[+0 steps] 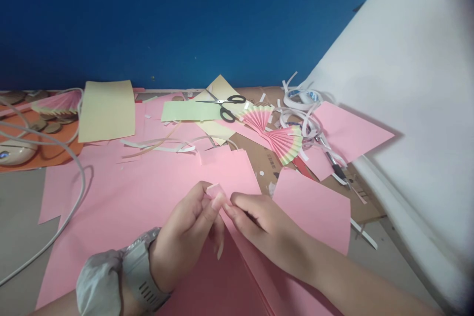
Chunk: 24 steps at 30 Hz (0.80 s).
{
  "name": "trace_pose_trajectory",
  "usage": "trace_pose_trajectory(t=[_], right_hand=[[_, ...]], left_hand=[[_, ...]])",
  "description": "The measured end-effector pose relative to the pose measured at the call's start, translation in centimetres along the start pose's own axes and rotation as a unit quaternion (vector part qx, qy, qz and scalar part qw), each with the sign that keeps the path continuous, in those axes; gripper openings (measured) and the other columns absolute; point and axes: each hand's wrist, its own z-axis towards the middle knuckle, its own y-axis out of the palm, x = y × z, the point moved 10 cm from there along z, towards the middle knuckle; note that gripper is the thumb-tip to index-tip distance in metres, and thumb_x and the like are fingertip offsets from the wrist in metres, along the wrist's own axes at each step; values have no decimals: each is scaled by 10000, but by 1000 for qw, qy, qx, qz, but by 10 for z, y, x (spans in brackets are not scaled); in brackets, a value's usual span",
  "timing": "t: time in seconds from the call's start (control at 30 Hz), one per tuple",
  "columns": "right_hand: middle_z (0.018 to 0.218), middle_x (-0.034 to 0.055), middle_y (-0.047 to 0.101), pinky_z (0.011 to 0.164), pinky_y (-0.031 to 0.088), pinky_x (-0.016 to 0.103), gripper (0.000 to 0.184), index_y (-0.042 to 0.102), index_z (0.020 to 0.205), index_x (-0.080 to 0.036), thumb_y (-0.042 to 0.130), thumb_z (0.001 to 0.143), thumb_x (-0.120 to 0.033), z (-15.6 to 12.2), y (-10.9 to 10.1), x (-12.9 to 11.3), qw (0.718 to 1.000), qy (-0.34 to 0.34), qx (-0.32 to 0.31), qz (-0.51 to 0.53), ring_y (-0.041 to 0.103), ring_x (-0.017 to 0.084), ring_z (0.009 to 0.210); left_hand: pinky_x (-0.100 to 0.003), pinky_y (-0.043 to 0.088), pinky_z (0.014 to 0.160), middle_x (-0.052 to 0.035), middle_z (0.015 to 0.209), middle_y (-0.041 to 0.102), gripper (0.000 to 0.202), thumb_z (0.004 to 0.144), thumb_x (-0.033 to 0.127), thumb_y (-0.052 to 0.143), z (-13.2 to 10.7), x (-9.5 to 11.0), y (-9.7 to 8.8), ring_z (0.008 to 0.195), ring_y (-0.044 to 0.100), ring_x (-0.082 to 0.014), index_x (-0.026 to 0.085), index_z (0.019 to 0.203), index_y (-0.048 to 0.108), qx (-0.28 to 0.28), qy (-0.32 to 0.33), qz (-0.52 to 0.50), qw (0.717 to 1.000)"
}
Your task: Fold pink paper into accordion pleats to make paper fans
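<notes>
My left hand, with a grey watch on the wrist, pinches a small folded piece of pink paper between thumb and fingers. My right hand meets it from the right, its fingertips closed on the same folded piece. Both hands hover over a large pink paper sheet spread on the table. Behind them lie two pleated pink paper fans with rainbow edges and black-handled scissors.
Yellow paper and a green sheet lie at the back. More pink sheets and curled white strips sit to the right. A white cable loops on the left. A white slanted board rises at the right.
</notes>
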Motion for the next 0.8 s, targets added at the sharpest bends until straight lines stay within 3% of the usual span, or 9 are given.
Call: trace_pose_trajectory(t=[0.3,0.8], right_hand=[[570,-62,218,445,189,240,397,255,616,-191,329,936,-415,1,-1,6,999,6,18,46,215,84,511],[577,-63,213,451,190,231,377,221,625,-190,350,935,-362,1,-6,3,997,-16,16,68,220,78,520]], left_hand=[[-177,380,461,108,388,474,241,925,402,368,0,-1,1,337,447,-62,202,800,419,1,3,-3,1000],[-201,406,538,93,384,495,267,932,393,346,-4,2,0,372,455,-71,196,770,427,2,-7,1,1000]])
